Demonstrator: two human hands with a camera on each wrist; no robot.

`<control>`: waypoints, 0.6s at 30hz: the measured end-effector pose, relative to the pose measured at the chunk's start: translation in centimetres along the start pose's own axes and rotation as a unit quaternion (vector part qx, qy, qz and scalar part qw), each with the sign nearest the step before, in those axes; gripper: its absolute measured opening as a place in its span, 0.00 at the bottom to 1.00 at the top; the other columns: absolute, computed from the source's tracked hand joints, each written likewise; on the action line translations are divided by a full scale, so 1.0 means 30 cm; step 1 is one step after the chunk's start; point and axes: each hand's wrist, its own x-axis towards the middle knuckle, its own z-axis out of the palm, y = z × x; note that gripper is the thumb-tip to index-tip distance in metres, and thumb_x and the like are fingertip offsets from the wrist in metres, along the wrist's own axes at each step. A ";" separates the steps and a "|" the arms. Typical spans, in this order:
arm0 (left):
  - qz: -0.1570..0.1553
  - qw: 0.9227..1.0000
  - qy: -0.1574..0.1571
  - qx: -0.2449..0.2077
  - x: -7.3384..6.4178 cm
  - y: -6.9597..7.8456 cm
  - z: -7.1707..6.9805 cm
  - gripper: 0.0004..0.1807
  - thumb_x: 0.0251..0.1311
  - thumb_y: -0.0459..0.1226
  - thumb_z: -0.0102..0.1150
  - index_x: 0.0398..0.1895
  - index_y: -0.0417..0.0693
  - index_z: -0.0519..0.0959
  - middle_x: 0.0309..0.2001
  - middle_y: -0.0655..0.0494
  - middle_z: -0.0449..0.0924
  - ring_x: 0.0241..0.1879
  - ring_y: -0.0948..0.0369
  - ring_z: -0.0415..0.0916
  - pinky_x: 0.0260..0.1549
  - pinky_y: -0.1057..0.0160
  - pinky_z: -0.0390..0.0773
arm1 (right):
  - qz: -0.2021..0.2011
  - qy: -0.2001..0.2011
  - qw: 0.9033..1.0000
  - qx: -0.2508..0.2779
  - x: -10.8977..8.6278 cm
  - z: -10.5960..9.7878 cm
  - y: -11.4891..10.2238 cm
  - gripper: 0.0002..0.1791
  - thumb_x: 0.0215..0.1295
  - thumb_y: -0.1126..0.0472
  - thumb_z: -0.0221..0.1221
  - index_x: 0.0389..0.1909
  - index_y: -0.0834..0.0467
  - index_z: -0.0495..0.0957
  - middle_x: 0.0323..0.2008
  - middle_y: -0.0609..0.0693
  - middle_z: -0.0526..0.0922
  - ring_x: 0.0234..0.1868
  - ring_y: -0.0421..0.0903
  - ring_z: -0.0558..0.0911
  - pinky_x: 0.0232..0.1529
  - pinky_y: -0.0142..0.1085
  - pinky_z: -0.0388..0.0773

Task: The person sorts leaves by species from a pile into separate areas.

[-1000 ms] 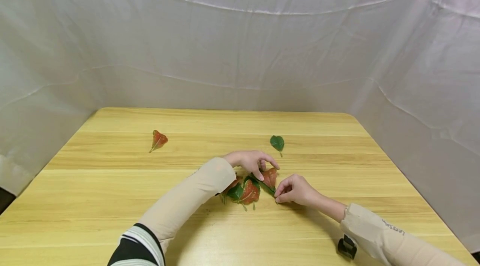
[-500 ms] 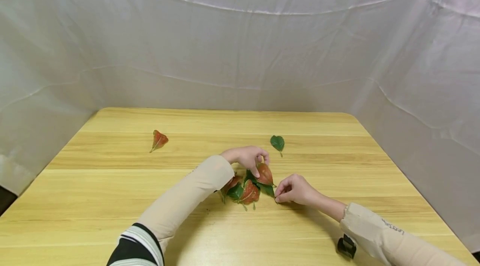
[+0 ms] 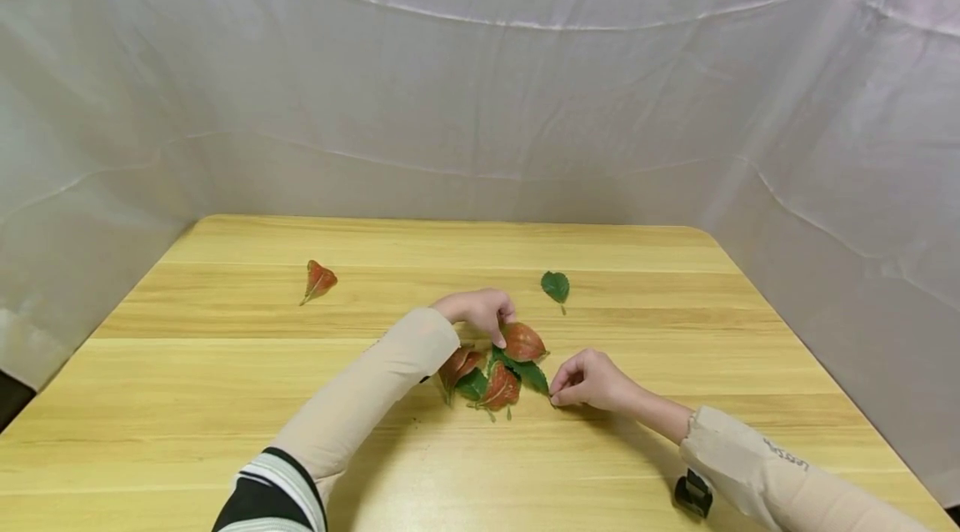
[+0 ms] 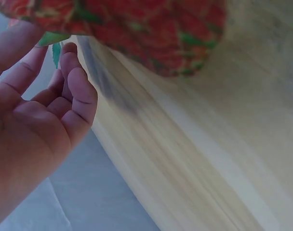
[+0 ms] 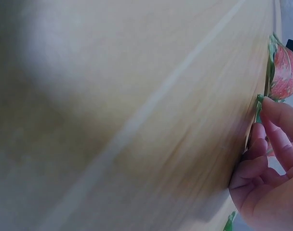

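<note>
In the head view my left hand [image 3: 480, 311] pinches the left edge of a red leaf [image 3: 525, 342], whose stem points right. My right hand [image 3: 588, 380] pinches the stem end of a green leaf [image 3: 534, 377] under it, thumb against fingers; in the right wrist view the green stem [image 5: 259, 98] shows at the fingertips. Left of these lie a red leaf [image 3: 501, 386], a green leaf [image 3: 472, 384] and folded red leaves [image 3: 459, 367], overlapping in a cluster. A blotchy red leaf [image 4: 156, 33] fills the top of the left wrist view, partly hiding the fingers.
One separate red leaf [image 3: 320, 279] lies at the back left of the wooden table [image 3: 187, 399], and a separate green leaf [image 3: 556, 287] at the back right. Grey-white cloth [image 3: 480, 98] hangs round the table. A black device [image 3: 693, 494] sits under the right wrist.
My left hand has drawn back to the left, and the red leaf it pinches has turned and shifted left, uncovering more of the green leaf. The right hand has stayed put.
</note>
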 end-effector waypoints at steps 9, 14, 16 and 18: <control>0.054 0.994 -0.010 -0.092 -0.017 -0.036 -0.026 0.12 0.52 0.25 0.58 0.17 0.42 0.68 0.18 0.58 0.63 0.19 0.65 0.58 0.22 0.71 0.63 | 0.004 0.001 1.000 -0.003 0.006 0.002 0.005 0.02 0.45 0.72 0.65 0.21 0.64 0.81 0.20 0.50 0.80 0.19 0.35 0.72 0.19 0.26 0.69; 0.073 0.988 0.022 -0.132 -0.030 -0.054 -0.034 0.03 0.53 0.25 0.57 0.27 0.37 0.73 0.22 0.57 0.69 0.22 0.66 0.63 0.23 0.72 0.66 | 0.004 0.001 1.000 -0.002 0.007 0.001 0.004 0.02 0.45 0.71 0.65 0.21 0.65 0.81 0.19 0.50 0.80 0.19 0.34 0.72 0.19 0.26 0.69; 0.067 0.986 0.043 -0.149 -0.034 -0.060 -0.035 0.04 0.53 0.26 0.57 0.30 0.36 0.73 0.21 0.57 0.67 0.20 0.66 0.62 0.21 0.72 0.64 | 0.003 0.001 1.000 -0.002 0.008 0.001 0.005 0.02 0.45 0.71 0.65 0.21 0.65 0.81 0.20 0.50 0.80 0.19 0.34 0.72 0.20 0.26 0.69; 0.052 0.981 0.065 -0.176 -0.036 -0.068 -0.035 0.06 0.52 0.26 0.58 0.33 0.35 0.72 0.20 0.57 0.67 0.19 0.66 0.61 0.20 0.71 0.64 | 0.003 0.001 1.000 -0.001 0.007 0.000 0.005 0.02 0.46 0.71 0.65 0.21 0.64 0.81 0.20 0.50 0.80 0.19 0.35 0.72 0.20 0.26 0.69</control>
